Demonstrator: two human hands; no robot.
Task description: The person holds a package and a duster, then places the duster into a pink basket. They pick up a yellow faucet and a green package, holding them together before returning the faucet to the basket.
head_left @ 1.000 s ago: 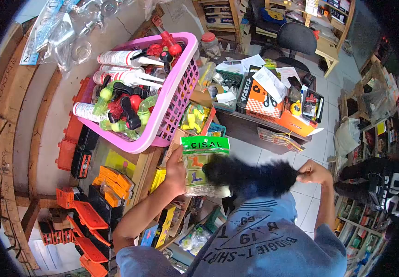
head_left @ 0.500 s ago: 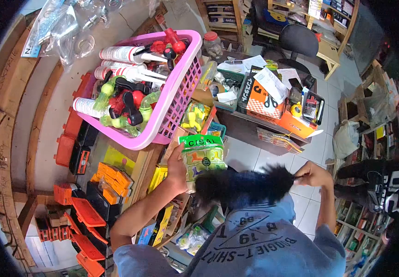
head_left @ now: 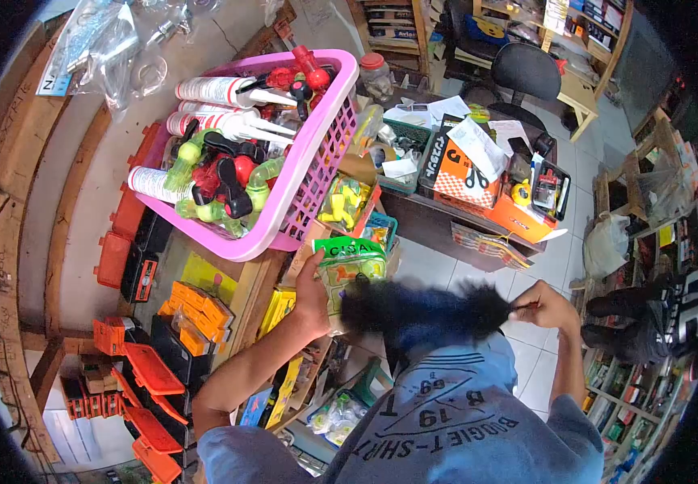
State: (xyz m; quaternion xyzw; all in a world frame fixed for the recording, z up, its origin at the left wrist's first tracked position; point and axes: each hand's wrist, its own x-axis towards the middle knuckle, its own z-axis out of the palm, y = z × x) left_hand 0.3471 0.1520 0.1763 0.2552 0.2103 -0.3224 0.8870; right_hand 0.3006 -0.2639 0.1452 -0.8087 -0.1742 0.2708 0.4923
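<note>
My left hand (head_left: 309, 300) is closed on the left edge of a green and clear plastic packet (head_left: 352, 252) with printed letters along its top. Pinched in the fingers of my right hand (head_left: 547, 307) is the thin handle end of a dark, fluffy duster (head_left: 426, 316). The duster stretches leftward, blurred, and its far end covers the lower right part of the packet. Just above the packet stands a small box of yellow items (head_left: 344, 203).
A pink basket (head_left: 264, 234) of white tubes and coloured bottles stands upper left. Orange cases (head_left: 154, 369) are lower left. Behind are a desk with an orange box (head_left: 463, 173), a black chair (head_left: 526, 71) and, at right, shelves (head_left: 619, 387).
The duster has shifted slightly left and up, covering more of the packet's right side. The packet has tilted a little, and my right hand has moved slightly left.
</note>
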